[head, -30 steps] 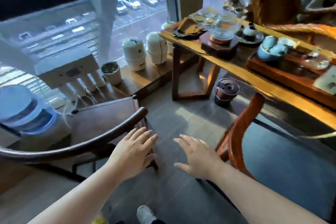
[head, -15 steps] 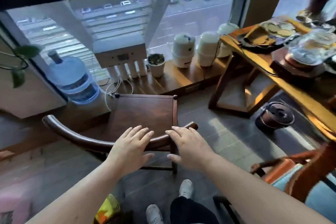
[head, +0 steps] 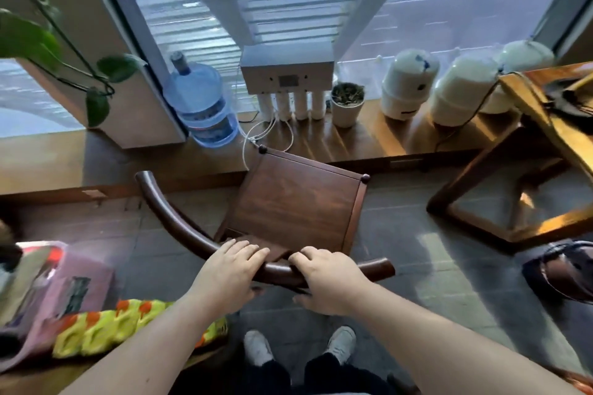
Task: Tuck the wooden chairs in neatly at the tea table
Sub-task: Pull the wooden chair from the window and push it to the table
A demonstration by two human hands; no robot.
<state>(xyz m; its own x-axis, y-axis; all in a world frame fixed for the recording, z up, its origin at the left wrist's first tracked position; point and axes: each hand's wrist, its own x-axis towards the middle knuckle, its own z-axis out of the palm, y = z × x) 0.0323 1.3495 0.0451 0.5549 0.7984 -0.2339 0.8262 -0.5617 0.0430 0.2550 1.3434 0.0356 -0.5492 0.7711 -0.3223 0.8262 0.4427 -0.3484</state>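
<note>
Both hands are clamped on the curved back rail of the dark wooden chair: left hand and right hand side by side, fingers curled over the top. The chair is angled toward the window, well apart from the tea table at right. The rail should be gripped wider, lifted slightly, swung right, then slid square under the surface so the table leg is cleared.
</note>
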